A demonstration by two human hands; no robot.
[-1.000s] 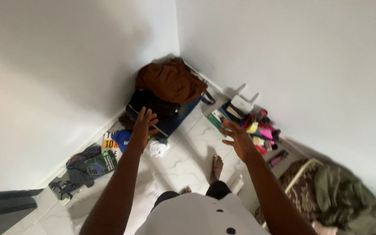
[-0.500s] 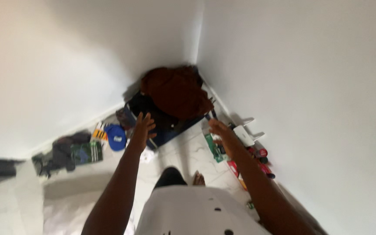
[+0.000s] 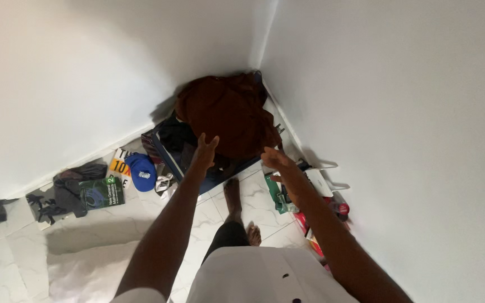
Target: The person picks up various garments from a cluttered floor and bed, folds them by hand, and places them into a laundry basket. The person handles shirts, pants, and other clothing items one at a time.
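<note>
Both hands were stretched out toward a suitcase (image 3: 211,163) that stood in the corner of the room, dark blue and heaped with clothes. The left hand (image 3: 204,151) was raised in front of the suitcase's near edge, fingers spread wide and palm turned toward it, holding nothing. The right hand (image 3: 276,161) hovered just to the right of the suitcase, its fingers loosely open and likewise empty; whether it touched anything below could not be told. A large brown garment (image 3: 225,112) lay bunched on top of the suitcase, covering most of it, with some dark clothing beside it on the left part of the pile.

Left of the suitcase, on the white marble floor (image 3: 85,247), a blue cap (image 3: 141,171) lay just beside it, and a yellow and black book (image 3: 119,166) showed from under the cap's far side. Further left from the suitcase sat a green book (image 3: 103,193) touching a heap of dark grey clothes (image 3: 68,191). Right of the suitcase, along the wall, there was a white device with antennas (image 3: 322,178), a green box (image 3: 276,193) and a cluster of small red and pink items (image 3: 332,210). The person's bare foot (image 3: 232,193) stood on the floor just in front of the suitcase, between the two arms.
</note>
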